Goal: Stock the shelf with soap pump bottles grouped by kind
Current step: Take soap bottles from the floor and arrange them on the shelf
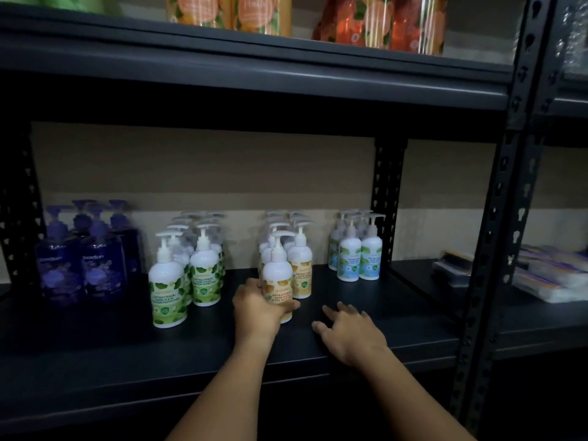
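Observation:
My left hand (257,310) grips a white pump bottle with an orange label (277,275), standing upright on the dark shelf (366,313) at the front of the orange-label group (300,265). My right hand (348,332) hovers just right of it, fingers spread, holding nothing. To the left stands a group of green-label pump bottles (187,275), and at far left several dark purple pump bottles (82,259). Blue-label pump bottles (358,253) are grouped at the right, near the back post.
The shelf above (254,68) carries orange refill pouches (381,20). A perforated upright post (496,218) bounds the bay at right. Beyond it lie flat packaged goods (541,275) on the neighbouring shelf.

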`<state>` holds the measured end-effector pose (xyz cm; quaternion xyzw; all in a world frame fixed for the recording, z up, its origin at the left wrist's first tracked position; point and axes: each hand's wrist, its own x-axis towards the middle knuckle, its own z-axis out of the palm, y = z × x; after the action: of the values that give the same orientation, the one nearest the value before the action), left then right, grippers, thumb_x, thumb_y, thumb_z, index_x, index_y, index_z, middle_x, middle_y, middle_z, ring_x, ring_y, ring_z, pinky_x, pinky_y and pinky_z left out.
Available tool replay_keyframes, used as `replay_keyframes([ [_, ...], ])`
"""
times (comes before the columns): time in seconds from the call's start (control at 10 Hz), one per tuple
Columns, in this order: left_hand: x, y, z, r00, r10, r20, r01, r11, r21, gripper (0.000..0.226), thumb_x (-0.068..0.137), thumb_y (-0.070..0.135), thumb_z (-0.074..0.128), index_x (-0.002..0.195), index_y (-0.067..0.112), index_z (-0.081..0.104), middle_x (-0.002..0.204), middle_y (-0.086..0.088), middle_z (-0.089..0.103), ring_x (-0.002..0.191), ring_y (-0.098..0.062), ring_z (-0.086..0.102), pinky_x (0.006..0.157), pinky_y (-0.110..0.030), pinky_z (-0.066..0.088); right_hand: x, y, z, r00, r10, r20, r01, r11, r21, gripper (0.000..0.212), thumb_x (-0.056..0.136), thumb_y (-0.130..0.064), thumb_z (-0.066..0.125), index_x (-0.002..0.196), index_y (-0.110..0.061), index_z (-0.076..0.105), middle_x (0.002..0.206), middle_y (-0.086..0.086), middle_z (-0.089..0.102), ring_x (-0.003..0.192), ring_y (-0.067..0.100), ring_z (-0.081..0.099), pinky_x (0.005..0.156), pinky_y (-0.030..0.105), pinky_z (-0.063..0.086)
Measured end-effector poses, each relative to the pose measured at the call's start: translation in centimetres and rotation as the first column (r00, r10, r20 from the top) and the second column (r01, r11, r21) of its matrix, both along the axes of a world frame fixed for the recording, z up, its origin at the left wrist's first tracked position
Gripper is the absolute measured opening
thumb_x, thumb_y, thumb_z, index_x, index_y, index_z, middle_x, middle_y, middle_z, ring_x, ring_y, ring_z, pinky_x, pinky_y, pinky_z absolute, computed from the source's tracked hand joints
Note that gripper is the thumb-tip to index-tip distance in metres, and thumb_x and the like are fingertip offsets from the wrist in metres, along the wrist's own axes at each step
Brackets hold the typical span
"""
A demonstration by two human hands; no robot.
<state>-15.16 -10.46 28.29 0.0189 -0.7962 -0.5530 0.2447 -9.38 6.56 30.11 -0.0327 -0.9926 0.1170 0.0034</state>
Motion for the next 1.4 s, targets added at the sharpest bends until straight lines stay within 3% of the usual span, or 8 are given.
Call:
replay_keyframes([
  [0.6, -0.9, 0.7, 0.1, 0.996, 0.008, 0.084, 0.000, 0.996, -0.092, 0.065, 0.053, 0.030, 0.102, 0.101, 0.006, 0.066, 0.105, -0.012, 0.072, 0.094, -0.027, 0.071, 0.079, -0.035, 0.059, 0.1, 0.0, -1.2, 0.999, 0.003, -0.045, -0.002, 0.999, 0.039, 0.066, 0.102, -0.059, 0.021, 0.161, -0.029, 0.019, 0.169, 0.006, 0.011, 0.156, 0.022, 0.007, 0.127, 0.042, 0.005],
  [0.9, -0.2, 0.6, 0.1, 0.996, -0.015, 0.087, 0.022, 0.997, -0.079, 0.054, 0.064, 0.025, 0.098, 0.106, 0.003, 0.071, 0.105, -0.010, 0.075, 0.094, -0.022, 0.072, 0.070, -0.020, 0.045, 0.1, -0.1, -1.2, 0.998, -0.003, -0.055, 0.006, 0.999, 0.040, 0.066, 0.102, -0.060, 0.021, 0.160, -0.030, 0.020, 0.169, 0.005, 0.011, 0.156, 0.021, 0.007, 0.127, 0.041, 0.005],
  [1.1, 0.1, 0.4, 0.5, 0.990, -0.035, 0.133, 0.048, 0.994, -0.095, 0.066, 0.053, 0.022, 0.102, 0.107, 0.004, 0.068, 0.108, -0.010, 0.074, 0.098, -0.024, 0.071, 0.077, -0.026, 0.053, 0.2, -0.1, -1.2, 0.998, -0.005, -0.056, 0.007, 0.999, 0.039, 0.066, 0.102, -0.061, 0.020, 0.160, -0.030, 0.020, 0.169, 0.004, 0.012, 0.156, 0.020, 0.007, 0.127, 0.041, 0.005],
  [1.2, 0.4, 0.1, 0.4, 0.987, 0.005, 0.160, 0.020, 0.988, -0.151, 0.083, 0.041, 0.025, 0.105, 0.111, 0.004, 0.065, 0.115, -0.013, 0.071, 0.105, -0.028, 0.069, 0.089, -0.037, 0.058, 0.3, -0.1, -1.2, 0.997, -0.016, -0.081, 0.019, 0.999, 0.038, 0.066, 0.102, -0.062, 0.021, 0.160, -0.031, 0.022, 0.169, 0.004, 0.014, 0.156, 0.020, 0.009, 0.127, 0.040, 0.007],
  [1.3, 1.6, -0.2, 0.4, 0.982, 0.082, 0.168, -0.038, 0.967, -0.251, 0.075, 0.049, 0.032, 0.103, 0.107, 0.004, 0.066, 0.112, -0.014, 0.069, 0.101, -0.029, 0.068, 0.084, -0.035, 0.057, 0.9, -0.5, -0.9, 0.993, -0.026, -0.111, 0.029, 0.999, 0.023, 0.064, 0.102, -0.063, 0.026, 0.157, -0.033, 0.030, 0.167, 0.003, 0.022, 0.154, 0.021, 0.015, 0.126, 0.038, 0.012],
  [1.4, 3.7, -0.8, 0.2, 0.984, 0.056, 0.167, 0.006, 0.937, -0.349, 0.051, 0.071, 0.038, 0.093, 0.107, 0.009, 0.072, 0.107, -0.008, 0.073, 0.097, -0.024, 0.070, 0.081, -0.032, 0.057, 2.3, -1.4, -0.5, 0.977, -0.050, -0.207, 0.047, 0.999, -0.018, 0.052, 0.103, -0.056, 0.034, 0.149, -0.034, 0.046, 0.158, -0.001, 0.040, 0.147, 0.022, 0.032, 0.115, 0.037, 0.031],
])
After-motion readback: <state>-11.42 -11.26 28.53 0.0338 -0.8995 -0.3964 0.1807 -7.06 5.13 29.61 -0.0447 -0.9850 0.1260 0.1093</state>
